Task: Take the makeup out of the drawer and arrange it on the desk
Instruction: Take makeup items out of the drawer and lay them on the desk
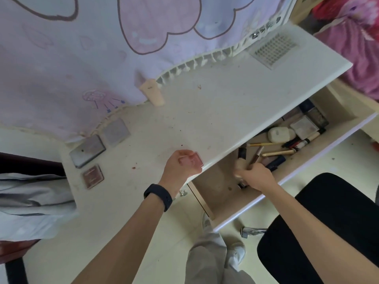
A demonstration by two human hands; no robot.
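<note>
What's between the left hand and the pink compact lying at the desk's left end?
Head view: just bare desk with a few reddish specks. No makeup lies between the left hand and the pink compact.

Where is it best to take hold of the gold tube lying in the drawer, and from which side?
Probably from above, pinching the gold tube across its middle: it is slim and lies flat on the drawer floor.

The worktop (225, 103) lies bare across its middle and right; compacts (88, 150) crowd its left end, and a tube (152, 92) stands at its back. The left hand (180, 167), gripping a pink compact (193, 160), blocks the front edge. The drawer (215, 185) is bare at left and cluttered with makeup (287, 140) at right, with the right hand (256, 175) gripping a bottle (240, 163) between.
</note>
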